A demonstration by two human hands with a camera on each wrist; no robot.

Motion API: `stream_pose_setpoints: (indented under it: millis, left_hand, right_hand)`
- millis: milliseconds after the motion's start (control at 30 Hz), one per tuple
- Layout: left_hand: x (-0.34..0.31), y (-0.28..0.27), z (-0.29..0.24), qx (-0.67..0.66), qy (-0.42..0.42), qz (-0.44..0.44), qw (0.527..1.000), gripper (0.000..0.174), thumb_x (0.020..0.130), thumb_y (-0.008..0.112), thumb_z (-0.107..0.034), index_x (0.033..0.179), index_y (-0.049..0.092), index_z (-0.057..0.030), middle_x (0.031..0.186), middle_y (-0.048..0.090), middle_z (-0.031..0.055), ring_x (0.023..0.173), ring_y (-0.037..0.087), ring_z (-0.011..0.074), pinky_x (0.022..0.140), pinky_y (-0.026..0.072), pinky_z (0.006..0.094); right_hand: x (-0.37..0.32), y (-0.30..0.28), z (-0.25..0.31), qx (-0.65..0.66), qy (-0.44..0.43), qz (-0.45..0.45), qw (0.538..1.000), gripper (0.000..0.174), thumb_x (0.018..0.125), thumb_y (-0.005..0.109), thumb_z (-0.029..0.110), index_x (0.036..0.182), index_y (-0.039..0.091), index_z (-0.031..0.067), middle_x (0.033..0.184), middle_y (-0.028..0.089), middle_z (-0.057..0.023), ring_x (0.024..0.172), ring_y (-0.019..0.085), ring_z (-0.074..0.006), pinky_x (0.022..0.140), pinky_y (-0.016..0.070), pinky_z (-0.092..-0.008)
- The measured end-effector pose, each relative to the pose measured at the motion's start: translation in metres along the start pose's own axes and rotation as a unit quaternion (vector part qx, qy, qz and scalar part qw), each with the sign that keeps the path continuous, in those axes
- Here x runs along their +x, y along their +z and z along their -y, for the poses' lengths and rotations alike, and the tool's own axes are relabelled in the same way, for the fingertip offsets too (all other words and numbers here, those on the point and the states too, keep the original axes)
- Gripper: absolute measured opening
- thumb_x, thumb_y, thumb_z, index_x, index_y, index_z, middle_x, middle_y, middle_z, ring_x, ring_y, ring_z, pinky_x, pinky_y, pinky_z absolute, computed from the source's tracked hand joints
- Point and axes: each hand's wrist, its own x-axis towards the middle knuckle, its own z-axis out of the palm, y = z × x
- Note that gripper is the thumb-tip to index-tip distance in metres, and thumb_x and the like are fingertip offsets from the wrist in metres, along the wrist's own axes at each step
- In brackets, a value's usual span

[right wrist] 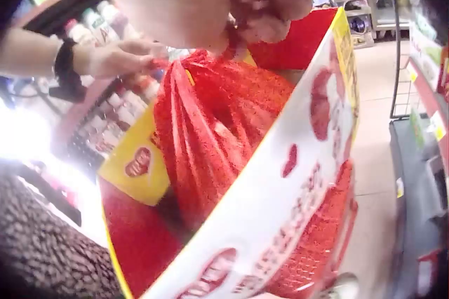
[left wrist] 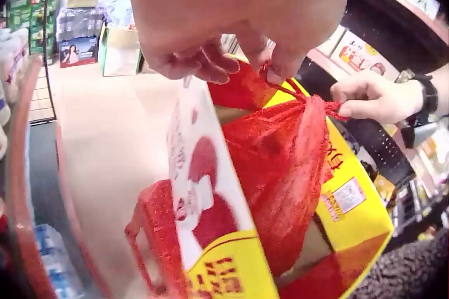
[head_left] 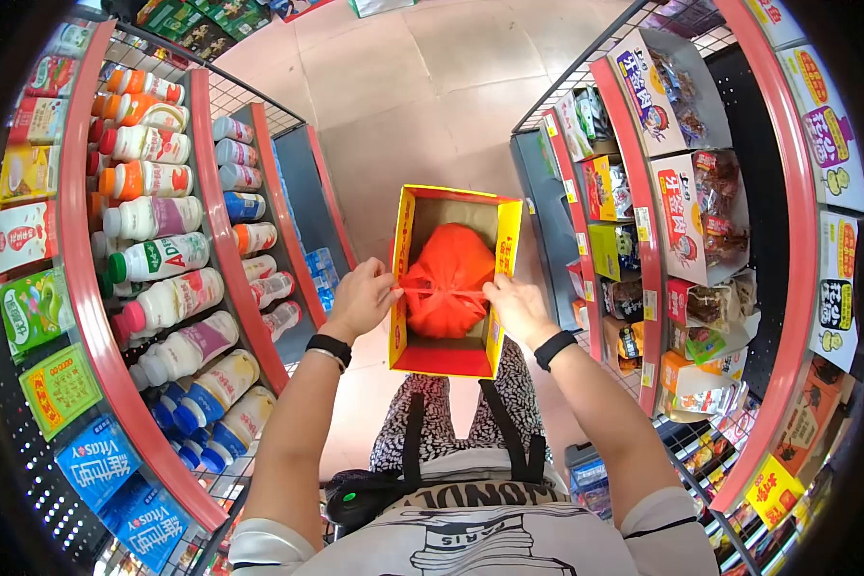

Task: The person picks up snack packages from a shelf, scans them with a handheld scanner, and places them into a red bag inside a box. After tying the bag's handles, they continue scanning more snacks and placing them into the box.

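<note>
The red bag (head_left: pixel 448 252) sat inside the box (head_left: pixel 442 361), below its open top and in front of the person's body. The neck was gathered, with its ends drawn out towards both sides. The left hand (head_left: pixel 363 300) pinched one end between thumb and fingers; the right hand (head_left: pixel 520 309) pinched the other, and neither hand was spread wide.

As far as could be judged, the work was partway through: the bag was in the box and its mouth bunched together, while the ends remained in the fingers. Whether the twist at the neck was a finished knot, or was being made or loosened, the views did not show. Letting go of the ends was left to do.

The box's upright walls stood close around the bag, and the hands worked at the level of the rim, near its two long edges. Above the opening there was free air for lifting. Outwards, the arms had some room before the left shelf (head_left: pixel 77 230) and the right shelf (head_left: pixel 804 240), and bare floor (head_left: pixel 422 96) showed ahead between them.
</note>
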Motion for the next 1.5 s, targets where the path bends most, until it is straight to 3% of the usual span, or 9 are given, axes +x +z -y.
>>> stream_pose_setpoints:
  millis: [533,633,733,867,1133,1200,1367,1433,1500]
  left_hand:
    - [-0.025,0.01,0.017,0.054,-0.05,0.005,0.997,0.017,0.077,0.065,-0.026,0.077,0.06,-0.01,0.079,0.052,0.0077,0.075,0.056,0.0292,0.062,0.0449,0.0414]
    - [-0.028,0.011,0.006,0.005,-0.053,-0.053,0.997,0.016,0.077,0.066,-0.023,0.075,0.061,-0.0077,0.079,0.054,0.008,0.073,0.056,0.0302,0.063,0.0444,0.0388]
    - [-0.029,0.003,-0.014,-0.126,-0.095,0.076,0.985,0.019,0.08,0.064,-0.02,0.093,0.063,-0.0054,0.083,0.061,0.009,0.076,0.06,0.0266,0.068,0.0478,0.035]
    - [-0.045,-0.023,-0.032,-0.271,-0.166,0.103,0.943,0.041,0.084,0.063,-0.021,0.119,0.053,-0.004,0.093,0.064,0.0086,0.082,0.061,0.0169,0.073,0.0483,0.0295]
    - [-0.105,-0.047,-0.033,-0.267,-0.238,0.093,0.929,0.032,0.088,0.059,-0.03,0.102,0.061,-0.0013,0.09,0.065,0.0074,0.081,0.06,0.0161,0.075,0.0482,0.0301]
    - [-0.116,-0.066,-0.046,-0.343,-0.28,0.209,0.872,0.035,0.091,0.054,-0.034,0.091,0.063,-0.0007,0.083,0.064,0.0059,0.076,0.06,0.0138,0.071,0.0476,0.0281]
    - [-0.17,-0.119,-0.088,-0.401,-0.288,0.278,0.824,0.046,0.094,0.041,-0.043,0.086,0.064,-0.0038,0.081,0.063,0.0033,0.077,0.059,0.0127,0.071,0.0464,0.0258]
    - [-0.191,-0.138,-0.111,-0.385,-0.247,0.222,0.861,0.044,0.093,0.041,-0.045,0.096,0.062,-0.0067,0.096,0.062,0.004,0.089,0.057,0.0138,0.073,0.0469,0.0286]
    - [-0.202,-0.156,-0.132,-0.447,-0.287,0.155,0.833,0.036,0.091,0.048,-0.038,0.098,0.06,-0.0055,0.096,0.061,0.0043,0.09,0.057,0.0143,0.075,0.0466,0.0299]
  right_hand:
    - [-0.037,0.003,-0.019,-0.046,0.021,-0.031,0.998,0.007,0.072,0.056,0.009,0.079,0.056,0.0098,0.08,0.055,-0.0074,0.073,0.059,-0.0248,0.061,0.049,-0.0357]
    - [-0.04,0.012,-0.013,0.008,0.053,-0.054,0.997,0.002,0.075,0.055,0.011,0.076,0.055,0.009,0.076,0.056,-0.009,0.07,0.06,-0.0259,0.059,0.0478,-0.0374]
    - [-0.042,0.008,0.013,0.12,0.052,-0.025,0.991,0.015,0.082,0.054,0.018,0.071,0.052,0.0091,0.062,0.055,-0.0107,0.065,0.059,-0.0296,0.056,0.0452,-0.0408]
    - [-0.042,-0.002,0.044,0.173,-0.07,0.048,0.981,0.017,0.082,0.057,0.021,0.075,0.052,0.0058,0.07,0.057,-0.0129,0.069,0.059,-0.0325,0.06,0.0463,-0.043]
    - [-0.064,-0.043,0.018,0.147,-0.013,0.036,0.988,0.013,0.075,0.06,0.016,0.077,0.055,0.0041,0.075,0.061,-0.016,0.075,0.061,-0.0345,0.067,0.0471,-0.0453]
    - [-0.072,-0.048,0.002,0.159,-0.006,-0.018,0.987,0.013,0.076,0.059,0.017,0.078,0.057,0.0041,0.074,0.062,-0.0169,0.075,0.061,-0.0353,0.069,0.047,-0.0458]
    - [-0.105,-0.067,-0.024,0.134,0.082,0.049,0.986,0.014,0.077,0.06,0.017,0.084,0.061,0.0056,0.082,0.064,-0.0158,0.081,0.061,-0.0347,0.072,0.0471,-0.045]
    - [-0.112,-0.072,-0.03,0.132,0.11,0.075,0.982,0.015,0.076,0.061,0.016,0.088,0.062,0.0065,0.086,0.064,-0.0148,0.085,0.061,-0.0337,0.073,0.0473,-0.0438]
    - [-0.12,-0.07,-0.035,0.124,0.115,0.07,0.983,0.015,0.076,0.061,0.016,0.088,0.062,0.0059,0.085,0.064,-0.0152,0.085,0.061,-0.0341,0.073,0.0472,-0.0442]
